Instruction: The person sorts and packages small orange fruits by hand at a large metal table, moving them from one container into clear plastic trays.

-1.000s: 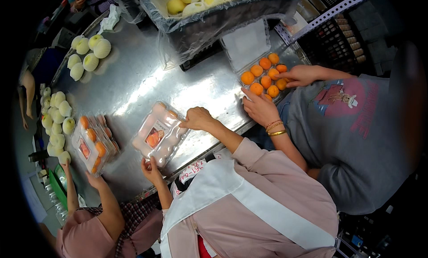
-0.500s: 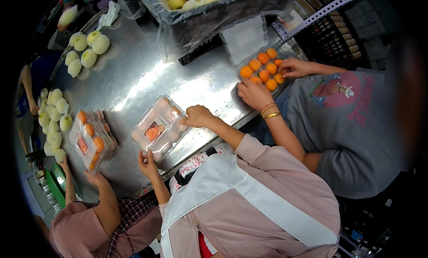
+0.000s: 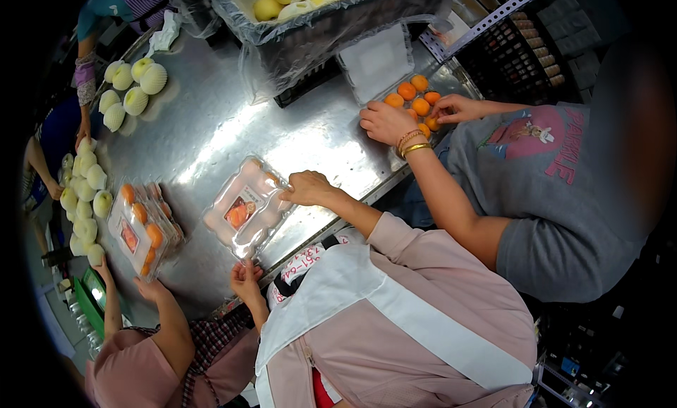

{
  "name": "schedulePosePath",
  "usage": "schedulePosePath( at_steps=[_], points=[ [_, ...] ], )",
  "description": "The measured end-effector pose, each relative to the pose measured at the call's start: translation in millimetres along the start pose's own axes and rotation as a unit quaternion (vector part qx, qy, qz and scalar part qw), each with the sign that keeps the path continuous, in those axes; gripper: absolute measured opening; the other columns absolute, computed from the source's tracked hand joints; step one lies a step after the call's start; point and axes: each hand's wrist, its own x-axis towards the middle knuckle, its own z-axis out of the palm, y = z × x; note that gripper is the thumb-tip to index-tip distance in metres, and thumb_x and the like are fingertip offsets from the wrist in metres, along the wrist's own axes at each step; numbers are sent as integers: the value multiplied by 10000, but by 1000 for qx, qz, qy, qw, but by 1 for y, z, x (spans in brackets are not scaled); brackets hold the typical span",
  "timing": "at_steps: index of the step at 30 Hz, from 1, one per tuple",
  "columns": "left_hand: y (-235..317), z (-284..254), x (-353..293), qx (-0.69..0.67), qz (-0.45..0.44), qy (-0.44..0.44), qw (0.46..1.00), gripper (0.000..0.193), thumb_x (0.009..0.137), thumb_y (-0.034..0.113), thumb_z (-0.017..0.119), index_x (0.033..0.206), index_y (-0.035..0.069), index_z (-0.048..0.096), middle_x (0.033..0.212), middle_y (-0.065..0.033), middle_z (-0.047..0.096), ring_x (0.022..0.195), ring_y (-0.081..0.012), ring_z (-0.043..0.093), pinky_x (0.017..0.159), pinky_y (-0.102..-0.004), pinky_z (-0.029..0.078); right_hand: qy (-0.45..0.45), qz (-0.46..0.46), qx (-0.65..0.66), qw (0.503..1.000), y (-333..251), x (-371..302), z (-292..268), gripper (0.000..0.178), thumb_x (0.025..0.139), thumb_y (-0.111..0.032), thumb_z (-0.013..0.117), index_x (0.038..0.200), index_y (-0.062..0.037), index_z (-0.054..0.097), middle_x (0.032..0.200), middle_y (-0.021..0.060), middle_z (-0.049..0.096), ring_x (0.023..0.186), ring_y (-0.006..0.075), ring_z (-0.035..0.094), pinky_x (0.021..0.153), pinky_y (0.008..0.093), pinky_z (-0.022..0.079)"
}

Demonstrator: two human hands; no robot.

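Observation:
A clear plastic clamshell fruit box (image 3: pixel 257 193) with a picture label lies closed on the metal table in front of me. Orange fruit shows through its far corner. At its right corner, my right hand (image 3: pixel 308 189) grips the edge with bent fingers. My left hand (image 3: pixel 247 282) is at the near edge, its fingers curled and pinched against the box's lower corner. Left of this box stands a stack of filled clamshell boxes (image 3: pixel 138 232), with a co-worker's hand (image 3: pixel 149 289) touching its near side.
Pears in foam nets (image 3: pixel 86 189) cover the table's left side, with another group (image 3: pixel 134 89) beyond. A plastic-lined crate (image 3: pixel 310 45) stands at the back. On the right, a co-worker's hands (image 3: pixel 388 122) work over an open box of orange fruits (image 3: pixel 421 106).
My left hand has moved slightly right and nearer, its fingers drawing together. The right co-worker's left hand has moved over the orange fruits. At far left, another person's arm now reaches the pears.

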Motion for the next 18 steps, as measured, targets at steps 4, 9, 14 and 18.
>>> schedulePosePath(
  at_steps=[4,9,14,18],
  points=[
    [6,1,2,-28,-11,13,999,284,741,199,665,887,9,514,697,-52,552,534,-106,540,471,-196,466,-10,-1,-6,1000,-2,-1,-2,470,700,-452,568,824,1,587,800,169,605,781,298,585,698,376,442],
    [11,5,5,-28,-56,42,997,262,743,262,661,785,27,553,677,-39,557,511,-107,538,437,-187,456,-10,2,-9,1000,-2,-1,-2,476,707,-451,564,839,6,586,816,171,605,797,300,584,709,377,442],
    [11,7,11,-35,-55,46,997,244,743,258,660,761,41,548,663,-32,559,514,-108,547,428,-181,456,-6,-2,-10,1000,-1,0,0,481,711,-448,560,863,7,587,835,173,606,816,301,582,720,379,441],
    [15,10,10,-51,-46,43,997,229,742,243,662,719,60,526,653,-28,554,517,-105,553,429,-180,463,-7,-3,-14,1000,-1,0,-1,485,712,-449,559,872,8,588,843,174,606,825,301,579,726,382,438]
  ],
)
